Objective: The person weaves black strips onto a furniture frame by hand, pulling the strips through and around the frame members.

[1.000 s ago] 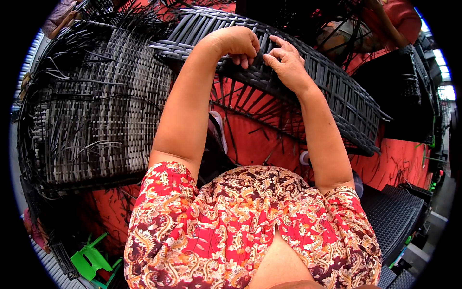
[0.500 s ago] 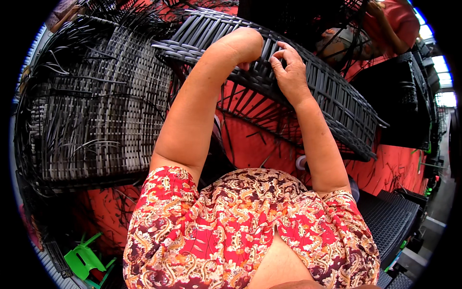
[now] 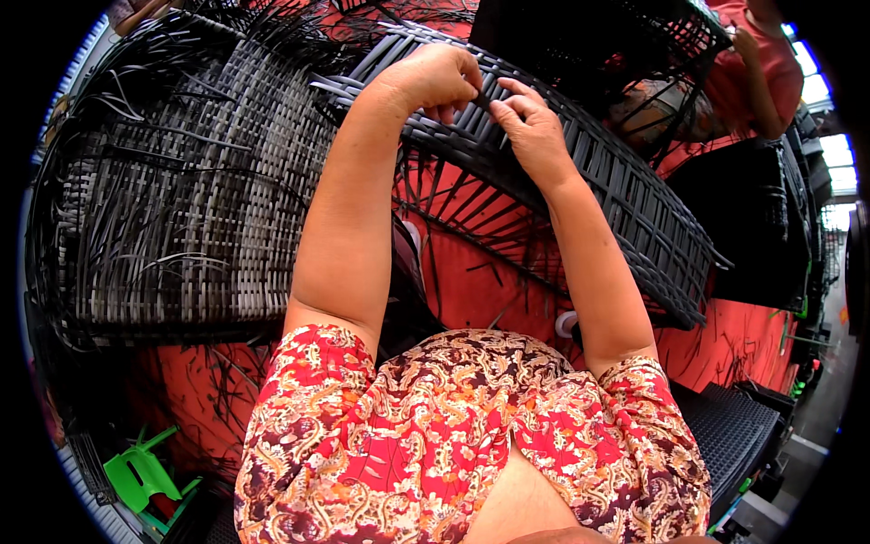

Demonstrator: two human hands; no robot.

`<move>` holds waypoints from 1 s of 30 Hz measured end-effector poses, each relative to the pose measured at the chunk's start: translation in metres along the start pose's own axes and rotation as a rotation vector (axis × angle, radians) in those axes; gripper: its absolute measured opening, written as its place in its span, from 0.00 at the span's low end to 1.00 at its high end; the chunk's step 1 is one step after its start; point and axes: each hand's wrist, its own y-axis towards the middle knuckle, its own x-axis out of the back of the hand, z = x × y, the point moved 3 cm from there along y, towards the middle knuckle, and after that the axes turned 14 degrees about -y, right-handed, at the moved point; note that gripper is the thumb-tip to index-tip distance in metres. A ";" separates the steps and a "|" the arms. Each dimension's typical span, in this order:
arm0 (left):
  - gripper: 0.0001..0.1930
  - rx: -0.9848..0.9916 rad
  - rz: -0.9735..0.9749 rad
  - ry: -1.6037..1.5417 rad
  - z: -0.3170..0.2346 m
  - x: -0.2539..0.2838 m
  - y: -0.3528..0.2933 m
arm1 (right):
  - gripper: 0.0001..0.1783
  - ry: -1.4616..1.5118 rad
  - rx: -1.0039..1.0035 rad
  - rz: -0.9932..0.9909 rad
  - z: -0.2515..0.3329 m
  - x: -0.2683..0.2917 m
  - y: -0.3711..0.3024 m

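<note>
A long dark grey wicker panel (image 3: 625, 177) slants across in front of me, from upper left to lower right, woven from flat, rounded strands. Over its upper left part is my left hand (image 3: 439, 80), with thumb and forefinger pinched together and the other fingers curled. Just right of it, my right hand (image 3: 536, 136) lies against the weave, fingers bent and thumb close to the fingertips. What sits in either pinch is too small to make out; it may be a strand. Loose strands (image 3: 462, 195) fan out below the panel's near edge.
A larger grey-and-black woven piece (image 3: 199, 199) with loose strand ends stands at left. A green plastic stool (image 3: 140, 476) is at lower left. Another person (image 3: 757, 68) sits at upper right beside dark wicker. Strand scraps lie on the red floor (image 3: 489, 299).
My left hand has turned and shifted left, so that its pinched fingers now show. My right hand has moved slightly left along the weave, its thumb closer to the left fingertips.
</note>
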 end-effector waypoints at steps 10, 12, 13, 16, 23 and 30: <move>0.07 0.028 -0.193 0.113 0.009 -0.011 0.013 | 0.13 0.211 -0.126 -0.112 -0.013 0.002 -0.004; 0.07 0.053 -0.219 0.183 0.008 -0.011 0.014 | 0.13 0.218 -0.122 -0.100 -0.012 0.001 -0.003; 0.07 0.088 -0.194 0.231 0.007 -0.013 0.016 | 0.13 0.230 -0.128 -0.082 -0.011 0.002 -0.004; 0.09 0.135 -0.156 0.355 0.008 -0.015 0.023 | 0.14 0.213 -0.121 -0.078 -0.009 0.002 -0.005; 0.08 0.003 -0.267 0.403 0.021 -0.016 0.032 | 0.14 0.125 -0.101 -0.121 -0.012 0.003 -0.003; 0.07 0.093 -0.157 0.166 0.029 -0.012 0.032 | 0.14 0.049 -0.114 -0.158 -0.008 0.004 -0.003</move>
